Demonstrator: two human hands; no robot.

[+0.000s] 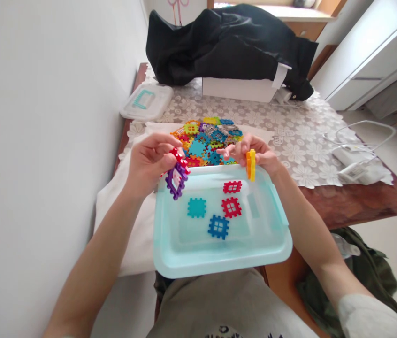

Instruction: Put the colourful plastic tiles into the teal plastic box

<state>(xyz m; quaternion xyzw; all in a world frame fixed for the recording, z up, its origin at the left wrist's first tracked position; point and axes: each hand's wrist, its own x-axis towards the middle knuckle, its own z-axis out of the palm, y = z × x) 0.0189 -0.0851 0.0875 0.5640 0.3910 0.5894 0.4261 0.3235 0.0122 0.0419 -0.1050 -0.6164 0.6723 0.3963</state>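
My left hand (152, 162) pinches plastic building tiles over the left rim of a light blue bin (170, 260): a purple tile (176, 181) with a frame-like opening, and red pieces against the fingers. Over the bin's far right corner, my right hand (256, 152) grips yellow and orange tiles (251, 165) seen edge-on. Inside the bin lie a turquoise tile (196, 208), a blue window tile (218, 227) and two red window tiles (231, 207). Just beyond the bin is a heap of mixed coloured tiles (198, 146), partly hidden by my hands.
A clear lid with a turquoise handle (145, 101) lies at the far left. Black cloth (219, 44) covers a white box (239, 89) at the back. On the right are a white cable (367, 123) and a white device (355, 164). A wall (43, 117) borders the left.
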